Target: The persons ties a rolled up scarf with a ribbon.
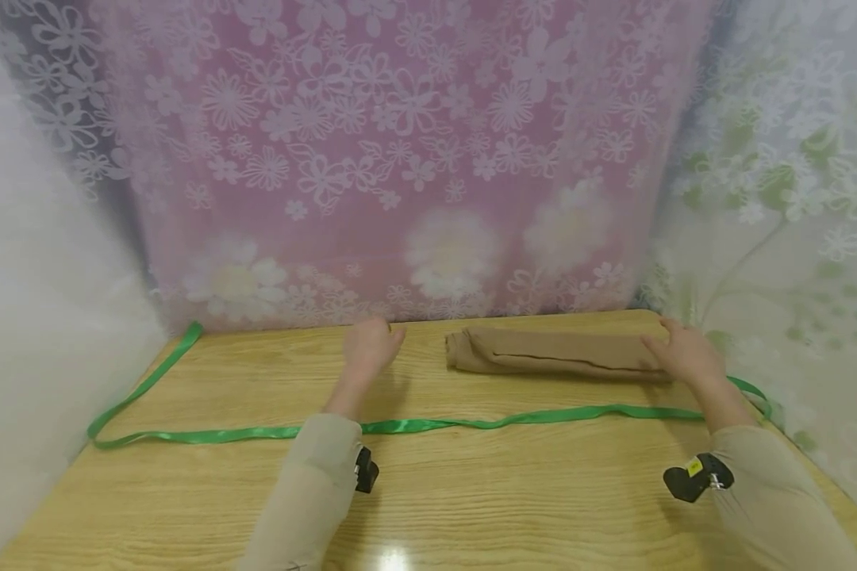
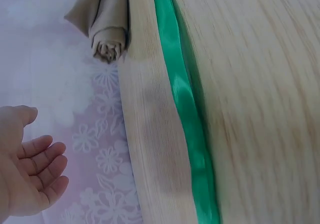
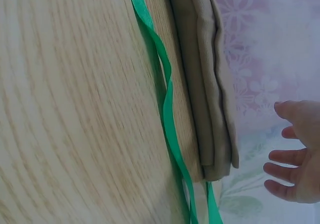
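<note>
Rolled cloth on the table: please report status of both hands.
Left hand open, off the rolled cloth. Right hand open at its right end. Green ribbon lies across the table, nearer the person.

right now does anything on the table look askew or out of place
Nothing is spilled or damaged. The green ribbon lies across the table in a loose, wavy line, its left end looping back toward the curtain. The rolled tan cloth sits neatly near the back edge, between the left hand and right hand.

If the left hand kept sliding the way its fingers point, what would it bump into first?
Probably the floral curtain behind the table; the left hand points past the rolled tan cloth, though depth is unclear.
</note>
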The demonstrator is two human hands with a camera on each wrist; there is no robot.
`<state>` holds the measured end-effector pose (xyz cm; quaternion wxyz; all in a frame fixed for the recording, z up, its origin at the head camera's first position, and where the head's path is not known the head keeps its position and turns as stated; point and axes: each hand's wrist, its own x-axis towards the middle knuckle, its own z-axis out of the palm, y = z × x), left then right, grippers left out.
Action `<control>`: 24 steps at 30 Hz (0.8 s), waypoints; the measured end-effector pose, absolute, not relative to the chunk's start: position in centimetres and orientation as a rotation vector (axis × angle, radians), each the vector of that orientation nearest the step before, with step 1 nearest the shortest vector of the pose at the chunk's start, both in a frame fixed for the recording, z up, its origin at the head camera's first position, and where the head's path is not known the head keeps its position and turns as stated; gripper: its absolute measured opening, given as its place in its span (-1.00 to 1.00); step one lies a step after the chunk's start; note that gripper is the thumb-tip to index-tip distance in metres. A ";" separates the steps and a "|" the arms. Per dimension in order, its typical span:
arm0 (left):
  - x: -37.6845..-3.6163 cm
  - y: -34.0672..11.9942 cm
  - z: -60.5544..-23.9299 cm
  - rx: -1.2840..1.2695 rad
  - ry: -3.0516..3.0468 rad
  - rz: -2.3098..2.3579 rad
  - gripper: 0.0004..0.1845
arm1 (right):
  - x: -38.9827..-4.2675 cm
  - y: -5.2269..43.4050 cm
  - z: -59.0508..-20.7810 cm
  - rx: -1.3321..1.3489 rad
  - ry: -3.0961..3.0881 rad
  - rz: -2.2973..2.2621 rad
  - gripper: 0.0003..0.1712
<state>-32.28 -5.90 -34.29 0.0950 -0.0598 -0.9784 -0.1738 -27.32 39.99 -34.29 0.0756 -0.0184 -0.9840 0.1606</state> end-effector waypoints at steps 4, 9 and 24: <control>-32.4 -4.6 -34.5 -0.182 -2.887 -0.626 -0.39 | -27.3 40.3 -34.2 -0.090 -2.879 0.490 -0.29; -32.7 -2.9 -34.9 -0.156 -2.906 -0.690 -0.42 | -27.2 40.6 -34.4 -0.119 -2.904 0.492 -0.32; -32.6 2.3 -36.5 -0.095 -3.009 -0.748 -0.39 | -27.6 40.8 -35.3 -0.079 -3.053 0.523 -0.21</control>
